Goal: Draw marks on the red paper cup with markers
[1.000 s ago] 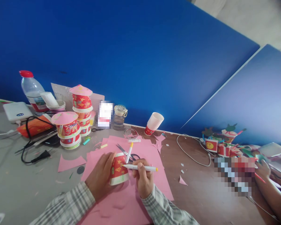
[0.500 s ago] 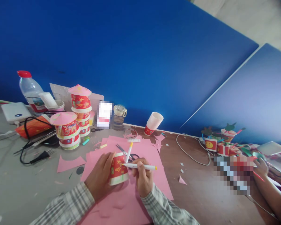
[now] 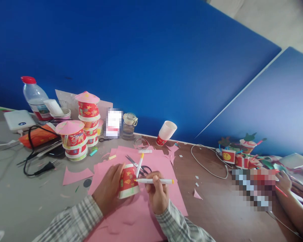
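Observation:
My left hand (image 3: 110, 184) is wrapped round a red paper cup (image 3: 128, 178) with yellow drawings, its white rim facing down. Between the fingers of my right hand (image 3: 158, 191) is a white marker (image 3: 155, 181) with a yellow end. Its yellow tip points left, at the right side of the cup. Both hands are over pink paper sheets (image 3: 166, 198). Just behind the cup lie scissors (image 3: 144, 170) with dark handles. A yellow-ended marker cap or pen (image 3: 139, 165) rests across them, and a white cap (image 3: 144, 151) lies farther back.
Left stand two cup towers, a short one (image 3: 74, 141) and a tall one (image 3: 89, 111), with pink cone roofs. Behind are a plastic bottle (image 3: 36, 97), a water jar (image 3: 129, 126) and stacked cups (image 3: 166, 131). At right, another person's hand (image 3: 284, 181) is near decorated cups (image 3: 228, 156).
The marker in my right hand has moved slightly right and down, its tip shifting from the cup's middle to its right side. My left hand still holds the cup.

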### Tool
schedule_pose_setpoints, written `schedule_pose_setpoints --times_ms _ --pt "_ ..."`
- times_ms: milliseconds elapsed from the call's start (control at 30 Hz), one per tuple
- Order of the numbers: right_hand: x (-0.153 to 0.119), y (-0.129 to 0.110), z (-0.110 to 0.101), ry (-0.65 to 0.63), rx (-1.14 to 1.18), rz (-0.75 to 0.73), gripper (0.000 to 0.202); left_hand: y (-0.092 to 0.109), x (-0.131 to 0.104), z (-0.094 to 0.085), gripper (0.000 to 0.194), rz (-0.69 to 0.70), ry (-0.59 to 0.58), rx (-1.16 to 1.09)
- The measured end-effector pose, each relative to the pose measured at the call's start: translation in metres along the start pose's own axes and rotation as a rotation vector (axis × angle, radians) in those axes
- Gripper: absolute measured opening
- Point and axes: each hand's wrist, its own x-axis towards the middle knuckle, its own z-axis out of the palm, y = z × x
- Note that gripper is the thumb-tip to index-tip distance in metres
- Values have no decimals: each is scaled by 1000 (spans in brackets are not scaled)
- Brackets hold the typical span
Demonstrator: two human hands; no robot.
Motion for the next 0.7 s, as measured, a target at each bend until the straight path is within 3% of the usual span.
schedule_pose_setpoints --times_ms 300,700 --pt "-6 0 -10 -34 28 80 18 2 2 -3 92 46 33 17" --pt "-10 0 -8 -55 21 83 19 -2 0 0 95 0 -7 7"
